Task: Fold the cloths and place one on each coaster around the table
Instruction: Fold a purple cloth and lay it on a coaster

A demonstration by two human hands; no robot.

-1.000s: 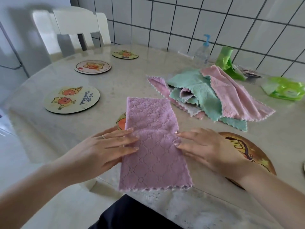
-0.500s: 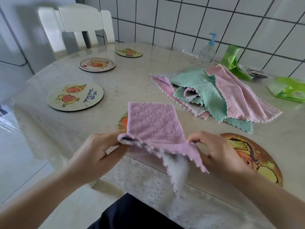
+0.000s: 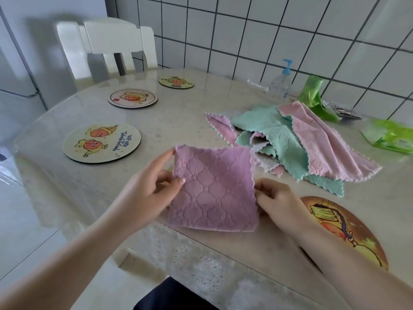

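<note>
You're in a home dining corner: white tiled wall (image 3: 290, 30) with dark grout, a round marble-look bench (image 3: 178, 121) set with cartoon coasters (image 3: 101, 143), a white chair (image 3: 107, 45) pulled up, a pump bottle (image 3: 282, 80) by the wall, a fridge (image 3: 15, 70) at left.

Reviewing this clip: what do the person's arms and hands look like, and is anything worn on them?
Both forearms are bare, with no sleeves, gloves or watch in view. The left hand has a pale, glossy thumbnail, and something ring-like glints on one finger, too small to be sure. The right hand shows no jewellery.
</note>
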